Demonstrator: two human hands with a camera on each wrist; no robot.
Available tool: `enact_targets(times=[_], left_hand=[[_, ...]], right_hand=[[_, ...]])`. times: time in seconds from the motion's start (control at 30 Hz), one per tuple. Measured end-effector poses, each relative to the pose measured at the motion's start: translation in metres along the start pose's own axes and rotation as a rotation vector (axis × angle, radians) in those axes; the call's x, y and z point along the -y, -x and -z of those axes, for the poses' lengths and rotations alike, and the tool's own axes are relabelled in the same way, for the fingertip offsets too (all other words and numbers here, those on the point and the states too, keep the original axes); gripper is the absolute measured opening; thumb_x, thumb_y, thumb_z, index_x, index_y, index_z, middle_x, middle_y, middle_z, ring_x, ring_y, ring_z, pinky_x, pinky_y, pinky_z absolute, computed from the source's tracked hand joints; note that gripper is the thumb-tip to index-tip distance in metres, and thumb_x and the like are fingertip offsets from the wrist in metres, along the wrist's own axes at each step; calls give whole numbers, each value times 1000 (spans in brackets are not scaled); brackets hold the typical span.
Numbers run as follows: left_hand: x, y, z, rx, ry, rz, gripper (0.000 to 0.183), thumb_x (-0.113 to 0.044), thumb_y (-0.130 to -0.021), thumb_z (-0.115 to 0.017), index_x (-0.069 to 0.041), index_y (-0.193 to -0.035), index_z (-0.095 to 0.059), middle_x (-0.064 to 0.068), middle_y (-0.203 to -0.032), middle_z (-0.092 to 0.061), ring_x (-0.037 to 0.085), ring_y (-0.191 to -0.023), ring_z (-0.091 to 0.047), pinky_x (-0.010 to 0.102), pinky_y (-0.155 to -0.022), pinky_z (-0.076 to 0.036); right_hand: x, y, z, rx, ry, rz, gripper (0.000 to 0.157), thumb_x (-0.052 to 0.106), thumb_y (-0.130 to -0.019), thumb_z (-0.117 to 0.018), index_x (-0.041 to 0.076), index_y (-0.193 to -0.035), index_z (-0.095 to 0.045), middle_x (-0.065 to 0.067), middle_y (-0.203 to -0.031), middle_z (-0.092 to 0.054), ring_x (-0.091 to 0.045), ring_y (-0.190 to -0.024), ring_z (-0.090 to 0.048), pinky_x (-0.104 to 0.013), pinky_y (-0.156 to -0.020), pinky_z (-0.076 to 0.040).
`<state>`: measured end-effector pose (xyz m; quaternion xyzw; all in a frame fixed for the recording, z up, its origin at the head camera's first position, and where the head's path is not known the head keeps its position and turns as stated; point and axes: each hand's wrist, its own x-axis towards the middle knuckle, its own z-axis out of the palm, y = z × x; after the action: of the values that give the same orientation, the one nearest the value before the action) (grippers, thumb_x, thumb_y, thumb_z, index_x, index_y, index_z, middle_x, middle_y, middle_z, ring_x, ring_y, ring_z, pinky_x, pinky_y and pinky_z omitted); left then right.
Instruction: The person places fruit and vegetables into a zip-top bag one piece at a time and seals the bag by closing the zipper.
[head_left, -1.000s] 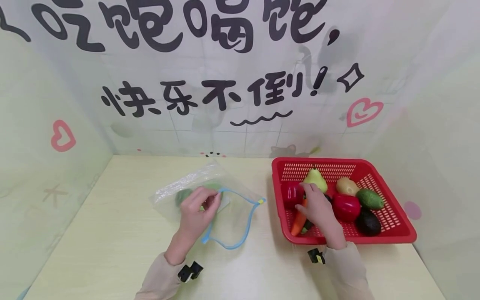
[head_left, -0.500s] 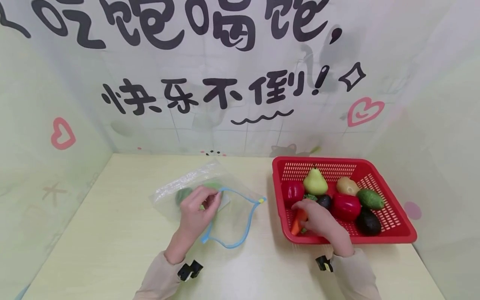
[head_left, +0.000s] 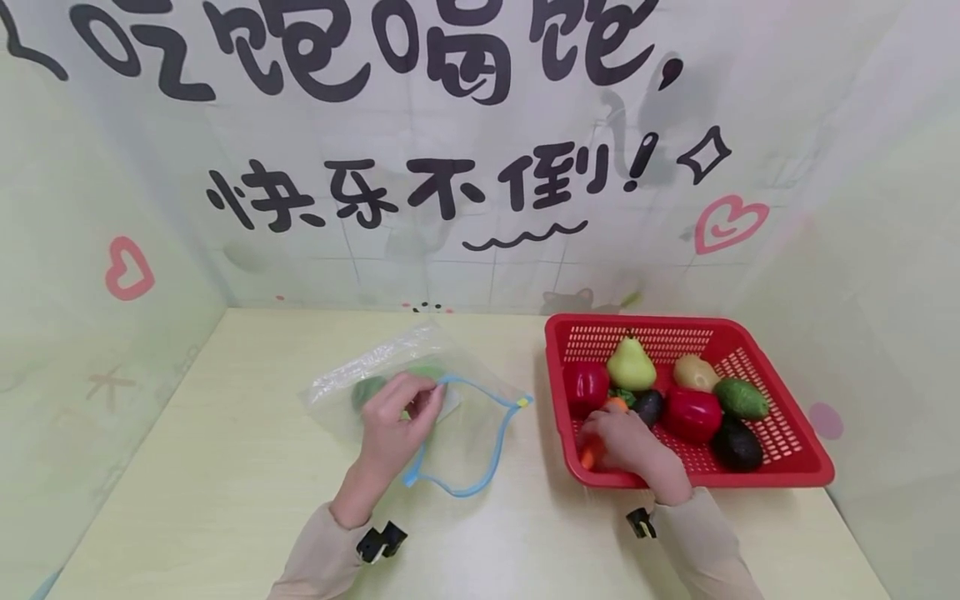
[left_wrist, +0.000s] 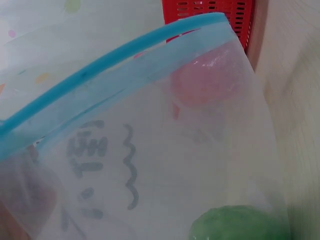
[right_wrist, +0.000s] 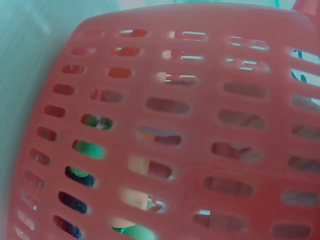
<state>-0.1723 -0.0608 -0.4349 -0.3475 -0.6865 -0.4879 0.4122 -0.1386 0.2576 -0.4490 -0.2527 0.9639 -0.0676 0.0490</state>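
Note:
My left hand (head_left: 397, 417) pinches the blue-edged mouth of a clear zip bag (head_left: 360, 362) lying on the table. Inside the bag are a dark green rounded thing (head_left: 366, 392) and a lighter green one, partly hidden by the hand. The left wrist view shows the bag's blue zip strip (left_wrist: 95, 67) close up and a green round shape (left_wrist: 240, 225) at the bottom. Down in the red basket (head_left: 772, 479), my right hand (head_left: 626, 437) grips a carrot (head_left: 592, 454), its fingers curled over the middle. In the right wrist view the slotted basket wall (right_wrist: 200, 145) mostly hides that hand.
Around the right hand in the basket lie a pear (head_left: 631, 365), two red bell peppers, one on the left (head_left: 588, 385) and one in the middle (head_left: 692, 415), a potato (head_left: 694, 373), a cucumber (head_left: 741, 398), an avocado (head_left: 737, 444) and a small dark vegetable (head_left: 648, 406). A printed wall stands behind.
My right hand has come down from beside the pear and left pepper onto the carrot and closed around it, tilting it slightly. My left hand and the bag have stayed put.

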Motion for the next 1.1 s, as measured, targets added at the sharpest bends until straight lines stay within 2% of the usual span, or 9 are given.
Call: enact_targets(times=[0.07,0.2,0.3,0.47,0.63,0.77,0.9,1.0,1.1], left_hand=[[0,0,0,1,4,2,15,-6,-86,-60,0,-72,-61,5,-61,-52,13,-49,-46,14,-44,-41],[-1,0,0,1,7,4,17,-7,-87,-60,0,-72,-61,5,-61,-52,13,-49,-46,13,-44,-40],[0,0,-1,1,7,0,17,-7,-87,-60,0,-72,-61,5,-61,-52,13,-49,-46,14,-44,-40],[0,1,-1,3,6,4,15,-6,-86,-60,0,-72,-62,5,-61,-52,13,-49,-46,14,-44,-40],[0,1,-2,1,-2,-1,15,-6,-86,-59,0,-72,-62,5,-62,-52,13,-49,-46,14,-44,-41],[0,1,-2,-1,-8,-2,15,-5,-85,-59,0,-72,-62,5,-61,-52,13,-49,-46,15,-44,-41],[-1,1,-2,7,-16,5,10,-2,-82,-60,0,-72,-62,5,-62,-53,13,-50,-48,15,-44,-41],[-1,1,-1,17,-28,9,6,1,-78,-61,0,-73,-63,5,-63,-54,13,-50,-49,15,-44,-42],[-1,1,-1,21,-36,6,5,3,-75,-62,-1,-73,-63,5,-63,-55,13,-51,-49,16,-44,-42]], right_hand=[[-1,0,0,4,10,-15,34,11,-58,-86,14,-87,-71,1,-82,-60,-20,-84,-46,-29,-60,-48],[-2,2,3,3,-72,-86,34,12,-62,-85,16,-91,-68,5,-83,-58,-18,-86,-48,-29,-64,-49],[-5,5,9,-75,-144,-131,36,13,-66,-84,14,-97,-66,4,-87,-59,-17,-85,-51,-32,-70,-52],[-9,13,16,-367,-144,-155,38,9,-69,-81,6,-102,-62,-7,-92,-64,-22,-83,-58,-42,-74,-55],[-9,25,22,-692,-119,-171,38,2,-67,-80,0,-101,-61,-14,-88,-64,-26,-75,-58,-40,-63,-54],[0,34,30,-903,-153,-183,38,-1,-66,-79,-3,-100,-62,-16,-88,-65,-22,-73,-58,-19,-68,-51],[24,41,39,-1068,-311,-157,37,-7,-68,-73,-5,-103,-63,-18,-91,-66,-7,-76,-58,-4,-74,-42],[47,40,43,-1143,-473,-75,37,-13,-67,-69,-8,-104,-63,-19,-93,-66,1,-82,-59,-6,-73,-46],[70,33,41,-1171,-613,72,35,-16,-66,-66,-14,-101,-61,-21,-94,-66,-2,-83,-61,-9,-67,-49]])
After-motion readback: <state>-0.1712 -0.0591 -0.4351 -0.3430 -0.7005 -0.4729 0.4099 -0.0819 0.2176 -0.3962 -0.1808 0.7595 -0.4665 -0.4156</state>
